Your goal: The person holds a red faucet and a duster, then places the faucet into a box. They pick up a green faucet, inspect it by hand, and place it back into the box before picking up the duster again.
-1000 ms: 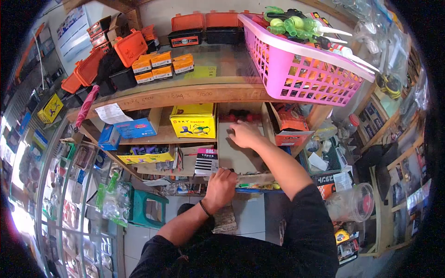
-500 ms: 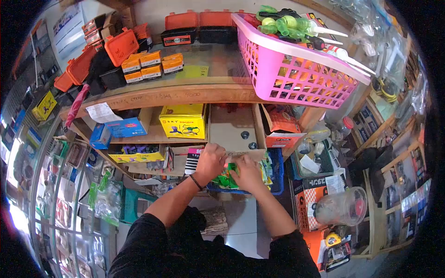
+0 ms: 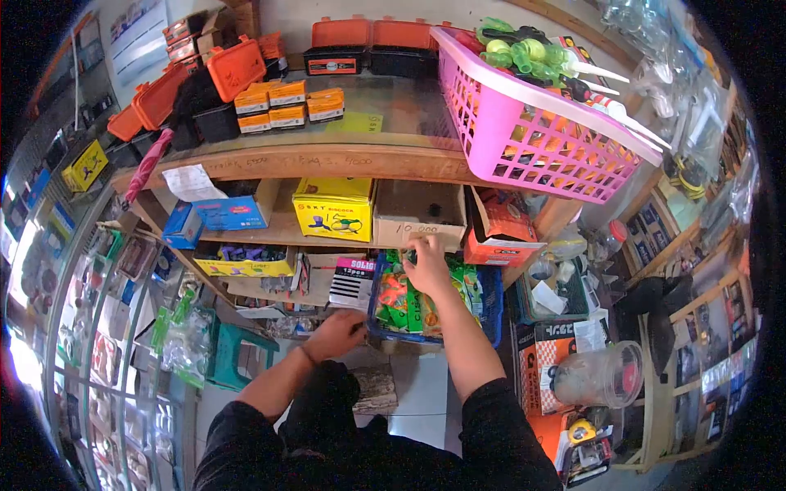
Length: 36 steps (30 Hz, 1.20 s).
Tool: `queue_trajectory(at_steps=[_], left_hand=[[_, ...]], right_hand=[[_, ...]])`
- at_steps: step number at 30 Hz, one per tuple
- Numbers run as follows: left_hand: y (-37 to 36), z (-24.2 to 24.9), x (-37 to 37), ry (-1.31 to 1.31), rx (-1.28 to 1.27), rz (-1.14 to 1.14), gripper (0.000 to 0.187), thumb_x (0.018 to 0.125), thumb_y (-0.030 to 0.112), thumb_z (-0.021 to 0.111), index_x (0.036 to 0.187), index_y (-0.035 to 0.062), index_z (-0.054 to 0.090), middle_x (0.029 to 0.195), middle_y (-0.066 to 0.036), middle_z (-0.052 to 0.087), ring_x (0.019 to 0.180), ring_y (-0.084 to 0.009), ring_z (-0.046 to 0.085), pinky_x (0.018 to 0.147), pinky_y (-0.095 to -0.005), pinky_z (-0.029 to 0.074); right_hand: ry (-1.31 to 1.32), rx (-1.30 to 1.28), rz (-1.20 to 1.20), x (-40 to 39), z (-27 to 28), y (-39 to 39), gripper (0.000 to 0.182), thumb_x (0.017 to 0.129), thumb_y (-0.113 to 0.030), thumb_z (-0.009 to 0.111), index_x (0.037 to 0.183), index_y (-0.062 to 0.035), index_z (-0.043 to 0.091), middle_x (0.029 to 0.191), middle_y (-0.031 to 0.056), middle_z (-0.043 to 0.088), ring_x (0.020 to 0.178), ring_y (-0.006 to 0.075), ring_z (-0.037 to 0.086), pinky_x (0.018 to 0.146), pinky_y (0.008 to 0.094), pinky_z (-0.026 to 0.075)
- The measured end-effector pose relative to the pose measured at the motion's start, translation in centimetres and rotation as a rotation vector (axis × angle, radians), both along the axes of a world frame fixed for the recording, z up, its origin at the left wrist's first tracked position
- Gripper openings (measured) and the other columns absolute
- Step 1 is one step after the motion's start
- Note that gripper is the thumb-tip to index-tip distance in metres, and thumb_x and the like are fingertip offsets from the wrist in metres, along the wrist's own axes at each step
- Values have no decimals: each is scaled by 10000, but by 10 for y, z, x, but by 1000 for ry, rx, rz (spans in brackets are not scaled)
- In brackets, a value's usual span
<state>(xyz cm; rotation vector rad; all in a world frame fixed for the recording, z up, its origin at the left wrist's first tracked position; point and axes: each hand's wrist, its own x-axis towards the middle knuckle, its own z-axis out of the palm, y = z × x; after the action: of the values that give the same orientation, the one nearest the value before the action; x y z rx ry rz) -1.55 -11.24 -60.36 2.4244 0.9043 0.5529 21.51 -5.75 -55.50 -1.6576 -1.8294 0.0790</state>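
The right hand (image 3: 427, 266), fingers bent narrow, is at the front of the open cardboard box (image 3: 417, 233); whether it grips anything, I cannot tell. The left hand (image 3: 337, 335) is loosely curled, its hold unclear, left of the blue basket (image 3: 494, 326). The cardboard box's long axis runs near to far, marked end near, between the yellow box (image 3: 334, 214), left, and the orange box (image 3: 501, 247), right
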Motion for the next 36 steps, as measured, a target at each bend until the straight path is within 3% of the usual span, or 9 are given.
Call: queue_trajectory(at_steps=[2,3,4,5,8,12,20,30,36], left_hand=[[-6,-115,-73,-724,-1115,73,310,786,174,494,1060,31,477,1088,-120,484,922,-290,503,826,-355,406],[-34,-75,-106,-594,-1061,207,374,803,233,481,1136,72,427,1144,-104,454,981,-268,483,852,-350,390],[-64,-102,-140,-1377,-1490,693,404,816,237,460,1178,76,382,1162,-75,443,1001,-226,471,849,-332,387],[-91,-131,-176,-1401,-1323,939,400,816,237,460,1174,76,385,1157,-76,445,997,-228,472,846,-333,388],[-212,-183,-267,-269,-904,1407,388,816,238,459,1161,75,393,1143,-78,451,986,-231,476,837,-336,390],[-293,-182,-289,40,-1079,1552,371,816,240,457,1144,73,403,1125,-80,459,970,-237,481,825,-339,393],[-229,-208,-213,68,-1015,1134,341,816,242,454,1109,71,423,1088,-86,475,940,-247,490,801,-347,398],[-107,-166,12,24,-855,235,306,816,245,450,1066,68,449,1042,-92,494,902,-260,502,771,-357,405],[-67,-173,45,78,-879,55,289,816,247,448,1040,66,464,1015,-96,506,879,-268,509,753,-363,410]], right_hand=[[123,68,38,-2,-7,-17,237,701,-123,574,908,-53,480,933,150,447,929,327,421,818,409,366],[248,133,86,-1,-23,-27,206,716,-113,558,897,-50,481,885,147,474,901,324,443,821,408,360],[279,222,60,-7,-25,-54,143,733,-107,545,847,-36,494,778,133,510,782,304,499,734,383,398],[428,101,-2,-14,-29,-87,119,740,-113,551,809,-28,506,745,121,526,686,264,527,628,344,424],[710,-79,39,-23,-116,-190,102,782,-116,531,850,-40,525,672,47,527,613,123,510,537,253,410],[503,-769,-22,-36,-215,-321,216,776,-251,511,782,-36,533,605,87,515,563,207,505,550,326,422],[379,-1185,-107,44,-300,-381,268,757,-276,503,818,-18,545,674,107,537,632,244,527,592,383,435],[888,-802,-298,84,-291,-238,332,737,-301,493,858,1,558,749,128,562,701,282,552,636,441,451],[568,-1114,-131,55,-295,-254,307,750,-282,487,864,-4,555,738,123,564,655,257,557,611,412,455]])
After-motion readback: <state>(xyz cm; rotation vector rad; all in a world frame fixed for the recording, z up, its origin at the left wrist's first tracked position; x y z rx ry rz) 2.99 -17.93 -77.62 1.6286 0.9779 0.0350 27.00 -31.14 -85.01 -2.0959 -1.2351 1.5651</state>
